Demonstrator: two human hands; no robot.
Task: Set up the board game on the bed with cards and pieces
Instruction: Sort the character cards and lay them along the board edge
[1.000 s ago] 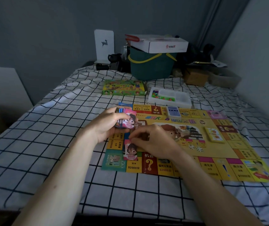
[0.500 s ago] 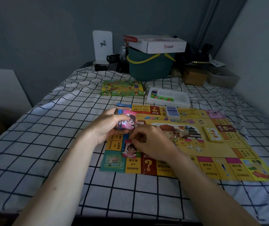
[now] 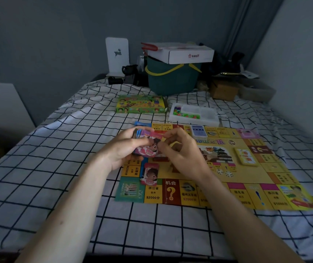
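Left hand (image 3: 125, 147) grips the stack (image 3: 145, 144) above the board (image 3: 233, 184) while right hand (image 3: 180, 152) pinches its top card; a loose grip could spill cards across the board.

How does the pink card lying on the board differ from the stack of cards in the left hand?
The pink card lies alone and flat on the game board, near its left edge, and no hand touches it. The stack of cards is many cards thick and is held above the board, gripped by the left hand, while the right hand pinches its top card. Both show a cartoon face on pink with a red number band.
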